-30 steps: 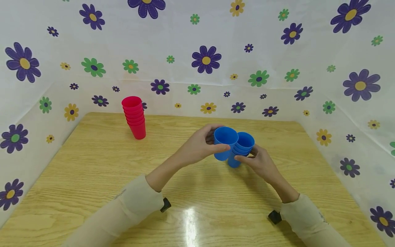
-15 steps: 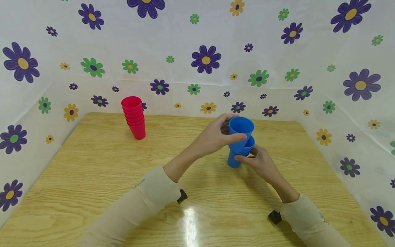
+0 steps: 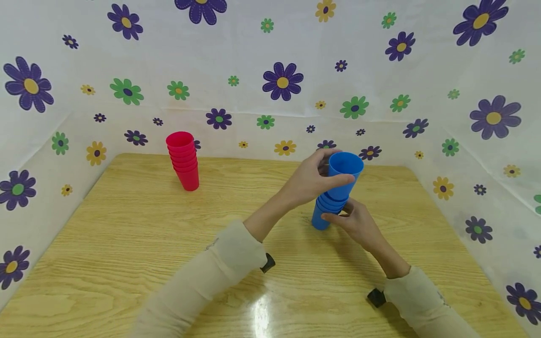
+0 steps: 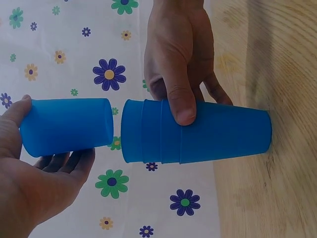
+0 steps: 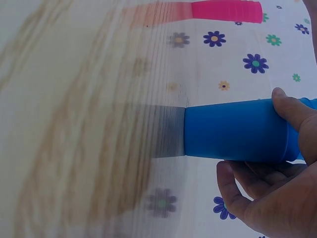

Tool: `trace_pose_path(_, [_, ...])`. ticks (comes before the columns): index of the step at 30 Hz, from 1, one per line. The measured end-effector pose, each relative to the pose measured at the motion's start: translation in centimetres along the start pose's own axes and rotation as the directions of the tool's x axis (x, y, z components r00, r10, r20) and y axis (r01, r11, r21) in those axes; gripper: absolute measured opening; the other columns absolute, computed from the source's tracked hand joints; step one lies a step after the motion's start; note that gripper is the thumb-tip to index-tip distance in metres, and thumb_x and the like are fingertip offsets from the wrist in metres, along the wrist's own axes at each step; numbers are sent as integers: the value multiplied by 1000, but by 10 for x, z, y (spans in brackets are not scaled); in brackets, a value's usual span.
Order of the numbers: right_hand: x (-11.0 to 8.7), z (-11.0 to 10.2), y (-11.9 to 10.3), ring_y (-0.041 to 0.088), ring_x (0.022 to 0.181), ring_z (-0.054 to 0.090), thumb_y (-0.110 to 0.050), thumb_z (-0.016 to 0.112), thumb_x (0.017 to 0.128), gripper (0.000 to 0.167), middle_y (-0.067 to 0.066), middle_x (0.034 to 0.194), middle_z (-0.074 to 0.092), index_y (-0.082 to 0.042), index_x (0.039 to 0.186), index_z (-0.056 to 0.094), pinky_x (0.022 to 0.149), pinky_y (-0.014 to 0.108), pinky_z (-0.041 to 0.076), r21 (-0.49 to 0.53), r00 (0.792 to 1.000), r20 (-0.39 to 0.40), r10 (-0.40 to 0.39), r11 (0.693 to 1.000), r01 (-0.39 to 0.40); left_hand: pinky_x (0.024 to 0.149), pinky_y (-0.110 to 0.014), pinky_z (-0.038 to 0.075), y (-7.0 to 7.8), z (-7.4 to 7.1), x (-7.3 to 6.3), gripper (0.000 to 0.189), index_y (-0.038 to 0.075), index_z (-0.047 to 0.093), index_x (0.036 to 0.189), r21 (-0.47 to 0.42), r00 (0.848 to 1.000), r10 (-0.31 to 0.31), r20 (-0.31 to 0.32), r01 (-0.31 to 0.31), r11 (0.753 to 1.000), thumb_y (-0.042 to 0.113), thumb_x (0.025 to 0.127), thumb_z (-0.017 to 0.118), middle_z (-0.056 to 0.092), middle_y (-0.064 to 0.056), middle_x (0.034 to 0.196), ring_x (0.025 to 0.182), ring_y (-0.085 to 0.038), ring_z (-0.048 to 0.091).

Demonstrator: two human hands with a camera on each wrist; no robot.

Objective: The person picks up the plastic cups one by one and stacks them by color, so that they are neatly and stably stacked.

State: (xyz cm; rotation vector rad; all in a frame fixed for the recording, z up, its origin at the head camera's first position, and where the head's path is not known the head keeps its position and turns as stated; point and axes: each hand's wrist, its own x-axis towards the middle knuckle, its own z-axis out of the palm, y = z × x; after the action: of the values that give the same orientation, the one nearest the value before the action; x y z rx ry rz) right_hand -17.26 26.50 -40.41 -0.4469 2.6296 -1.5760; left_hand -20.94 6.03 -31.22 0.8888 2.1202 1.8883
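A single blue cup point(image 3: 343, 185) is held upright in my left hand point(image 3: 313, 176), thumb on its near side and fingers behind it. Just below it stands a stack of blue cups point(image 4: 218, 134) on the table, several nested together. In the left wrist view a narrow gap shows between the single cup's base and the stack's top rim. My right hand point(image 3: 359, 223) grips the stack near its rims, thumb in front and fingers around the far side. The right wrist view shows the stack's base point(image 5: 198, 131) resting on the tabletop.
A stack of red cups point(image 3: 186, 164) stands at the back left of the wooden table point(image 3: 127, 244). White cloth point(image 3: 236, 42) printed with flowers walls off the back and both sides.
My left hand has carried the single blue cup right and upward, from beside the stack to above its mouth. The right hand and both stacks have kept their places.
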Motion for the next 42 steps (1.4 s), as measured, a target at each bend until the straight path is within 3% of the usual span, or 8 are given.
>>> trace_pose_path(8, [-2,1,0,45,133,54,-16,70,100,66,26,146,54,3,154,38,104,60,47,-9,1000,0,-3,1000,3,102,-38,52,-6,6,6,69,9,42,155,14,1000,-8,-12,8,1000,27,97,74,57,-13,146,129,-26,60])
trace_pose_path(20, [-1,1,1,44,132,55,-15,71,100,64,26,144,56,4,153,41,105,60,47,-14,1000,-12,-1,1000,0,100,-34,52,-20,8,9,71,9,41,156,10,1000,-2,-3,2,1000,25,96,76,57,-13,145,126,-24,61])
trace_pose_path(38, [0,1,3,43,132,56,-14,71,100,62,25,143,57,3,152,42,105,60,47,-12,1000,-9,-26,1000,26,101,-37,52,-23,10,8,71,11,42,155,28,1000,-15,12,14,1000,26,95,76,57,-13,144,126,-25,61])
trace_pose_path(42, [0,1,4,42,130,57,-16,72,99,62,24,142,58,3,151,43,104,59,48,-28,1000,-8,-19,999,19,107,-35,48,-27,10,7,70,11,43,155,24,1000,-6,23,5,1000,27,95,76,55,-9,149,133,-21,55])
